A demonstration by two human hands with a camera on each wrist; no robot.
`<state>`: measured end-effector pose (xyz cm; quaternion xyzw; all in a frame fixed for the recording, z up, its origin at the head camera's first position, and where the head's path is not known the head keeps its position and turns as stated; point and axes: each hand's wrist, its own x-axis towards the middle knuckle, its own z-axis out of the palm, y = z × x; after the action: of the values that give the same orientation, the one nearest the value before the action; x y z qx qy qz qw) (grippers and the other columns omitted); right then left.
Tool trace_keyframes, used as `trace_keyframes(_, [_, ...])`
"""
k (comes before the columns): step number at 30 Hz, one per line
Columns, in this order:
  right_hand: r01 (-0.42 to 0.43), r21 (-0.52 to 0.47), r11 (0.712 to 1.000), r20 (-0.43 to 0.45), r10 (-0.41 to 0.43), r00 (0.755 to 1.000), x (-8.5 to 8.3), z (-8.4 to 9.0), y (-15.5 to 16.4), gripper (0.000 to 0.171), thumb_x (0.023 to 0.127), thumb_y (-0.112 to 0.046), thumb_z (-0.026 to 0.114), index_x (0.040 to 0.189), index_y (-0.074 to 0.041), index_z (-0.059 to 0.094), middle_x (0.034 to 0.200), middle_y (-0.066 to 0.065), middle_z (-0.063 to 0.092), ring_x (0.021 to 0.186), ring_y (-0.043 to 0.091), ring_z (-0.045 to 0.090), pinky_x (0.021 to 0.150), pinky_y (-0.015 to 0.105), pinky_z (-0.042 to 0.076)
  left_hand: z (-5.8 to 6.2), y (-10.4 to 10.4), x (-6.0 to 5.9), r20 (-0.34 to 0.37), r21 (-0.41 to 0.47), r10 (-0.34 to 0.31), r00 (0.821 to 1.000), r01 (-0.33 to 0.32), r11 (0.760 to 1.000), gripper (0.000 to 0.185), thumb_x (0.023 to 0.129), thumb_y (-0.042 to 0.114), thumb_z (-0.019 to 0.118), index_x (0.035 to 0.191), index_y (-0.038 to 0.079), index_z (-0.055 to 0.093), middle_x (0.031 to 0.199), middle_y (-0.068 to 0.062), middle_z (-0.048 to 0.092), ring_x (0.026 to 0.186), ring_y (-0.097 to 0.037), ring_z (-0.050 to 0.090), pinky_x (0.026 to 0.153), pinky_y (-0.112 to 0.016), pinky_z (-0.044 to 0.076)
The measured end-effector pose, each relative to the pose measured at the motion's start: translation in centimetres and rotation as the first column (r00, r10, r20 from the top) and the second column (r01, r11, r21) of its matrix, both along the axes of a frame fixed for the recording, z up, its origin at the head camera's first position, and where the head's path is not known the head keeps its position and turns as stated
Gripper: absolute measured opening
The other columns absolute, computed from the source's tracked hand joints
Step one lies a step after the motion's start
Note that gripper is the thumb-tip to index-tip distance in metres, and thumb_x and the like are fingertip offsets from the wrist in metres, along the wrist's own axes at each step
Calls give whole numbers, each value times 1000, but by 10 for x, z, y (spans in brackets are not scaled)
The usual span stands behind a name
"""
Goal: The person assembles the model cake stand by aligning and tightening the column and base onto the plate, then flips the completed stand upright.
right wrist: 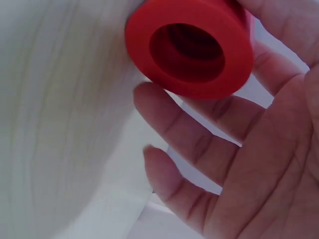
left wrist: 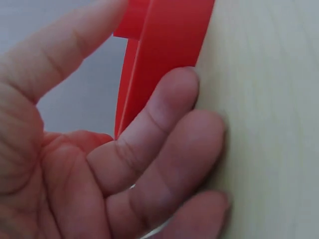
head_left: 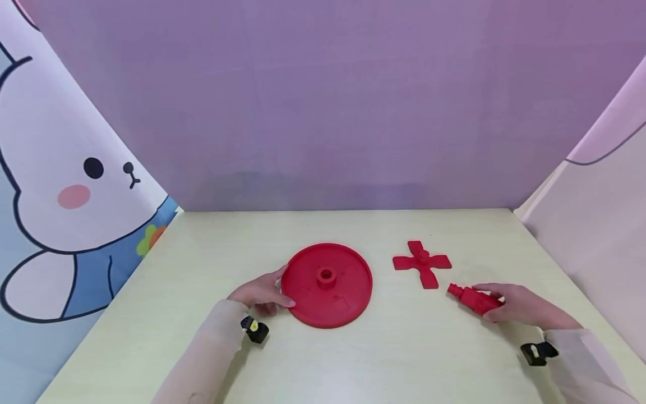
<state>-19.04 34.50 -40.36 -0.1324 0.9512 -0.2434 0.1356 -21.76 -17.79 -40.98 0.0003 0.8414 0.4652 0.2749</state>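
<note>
A round red disc (head_left: 348,286) with a raised rim and a hollow hub in its middle lies on the table. My left hand (head_left: 262,294) holds it by the left edge, thumb on the near side. Close up in the left wrist view, fingers touch the side of the disc (left wrist: 174,45). On the right, my right hand (head_left: 522,306) grips a red stepped tube (head_left: 474,298), its narrow ridged end pointing left. The right wrist view shows this tube's (right wrist: 142,37) wide open end, a round hole inside a thick ring.
A flat red cross-shaped piece (head_left: 426,275) with a small knob at its centre lies between the disc and the tube, farther back on the pale wooden table (head_left: 378,365). A purple cloth (head_left: 343,112) hangs behind the table, and a printed cloth (head_left: 60,157) stands on the left.
</note>
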Motion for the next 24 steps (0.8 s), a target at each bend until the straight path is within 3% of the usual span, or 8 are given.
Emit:
trace_keyframes(9, [-6,2,1000,-13,6,1000,-1,-4,-2,63,72,-15,82,123,10,55,99,15,60,85,26,52,68,36,46,-9,3,-4,-5,-6,38,999,-38,999,102,75,19,81,155,26,18,76,-8,63,49,-21,57,49,-29,47])
trace_keyframes(24, [-15,-72,997,-18,14,1000,-1,1,-15,55,74,-15,80,120,7,59,93,7,60,82,22,52,63,28,46,-9,5,-3,-23,-19,36,999,-37,999,103,76,18,81,155,27,16,89,-8,62,52,-23,54,49,-29,45])
